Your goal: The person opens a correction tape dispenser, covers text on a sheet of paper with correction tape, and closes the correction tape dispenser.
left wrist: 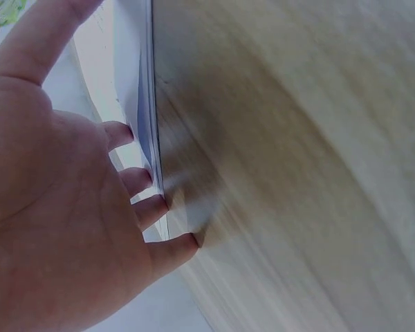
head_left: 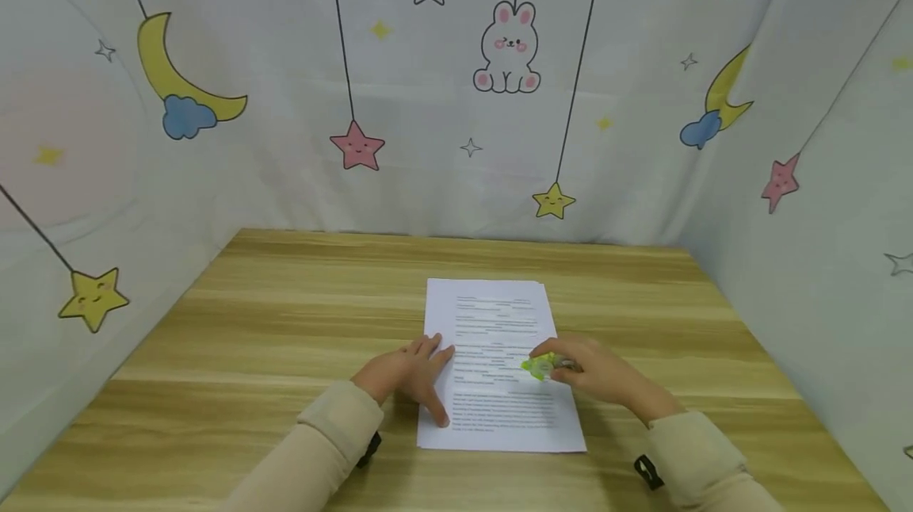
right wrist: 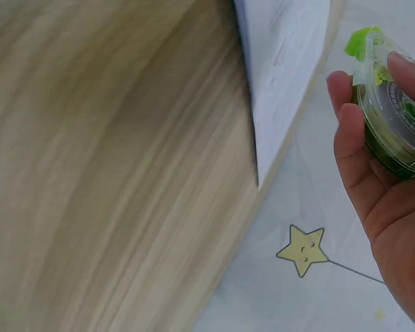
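Observation:
A stack of printed paper sheets (head_left: 492,417) lies on the table with lines of text facing up. My left hand (head_left: 414,373) rests at the stack's left edge, fingers spread, thumb on the lower left margin. In the left wrist view the fingertips of the left hand (left wrist: 62,187) reach along the side of the stack. My right hand (head_left: 595,369) grips a green, clear-cased correction tape (head_left: 540,366) over the right half of the text. The right wrist view shows the correction tape (right wrist: 394,111) between thumb and fingers, its bright green tip sticking out past them.
The wood-grain table (head_left: 285,322) extends around the paper on all sides. A white curtain (head_left: 285,179) printed with stars, moons and bunnies encloses the back and both sides. Dark straps (head_left: 647,472) show near both sleeve cuffs.

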{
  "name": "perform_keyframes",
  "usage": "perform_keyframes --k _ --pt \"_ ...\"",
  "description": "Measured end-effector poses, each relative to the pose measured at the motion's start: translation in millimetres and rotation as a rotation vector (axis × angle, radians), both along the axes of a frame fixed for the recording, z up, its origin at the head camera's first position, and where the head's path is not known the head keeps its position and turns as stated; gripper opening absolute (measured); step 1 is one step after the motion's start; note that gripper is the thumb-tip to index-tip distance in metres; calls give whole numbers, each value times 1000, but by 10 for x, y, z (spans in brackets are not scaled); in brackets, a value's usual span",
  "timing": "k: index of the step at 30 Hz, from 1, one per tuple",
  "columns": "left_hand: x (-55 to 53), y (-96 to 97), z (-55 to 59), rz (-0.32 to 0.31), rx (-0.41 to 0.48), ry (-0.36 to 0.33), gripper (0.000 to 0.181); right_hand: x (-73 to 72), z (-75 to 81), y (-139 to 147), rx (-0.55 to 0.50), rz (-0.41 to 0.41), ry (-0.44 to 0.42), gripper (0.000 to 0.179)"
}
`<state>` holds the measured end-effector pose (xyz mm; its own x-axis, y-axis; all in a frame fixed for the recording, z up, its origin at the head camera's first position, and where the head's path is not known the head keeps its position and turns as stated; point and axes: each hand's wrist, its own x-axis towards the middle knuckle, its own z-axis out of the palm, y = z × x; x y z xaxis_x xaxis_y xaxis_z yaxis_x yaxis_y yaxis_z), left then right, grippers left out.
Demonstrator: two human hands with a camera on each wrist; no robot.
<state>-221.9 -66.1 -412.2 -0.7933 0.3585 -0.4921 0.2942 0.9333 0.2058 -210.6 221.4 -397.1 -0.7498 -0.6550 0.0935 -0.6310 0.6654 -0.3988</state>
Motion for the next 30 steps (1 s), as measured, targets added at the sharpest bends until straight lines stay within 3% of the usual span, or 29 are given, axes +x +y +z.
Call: perform_keyframes --k 6,17,30 --pt "10 -7 15 21 -8 -6 107 53 -88 85 96 -30 48 29" --pt "9 12 9 20 -4 -10 107 118 -90 -60 179 50 125 29" --pt "12 -4 6 3 10 -9 107 63 -123 -245 213 102 121 29"
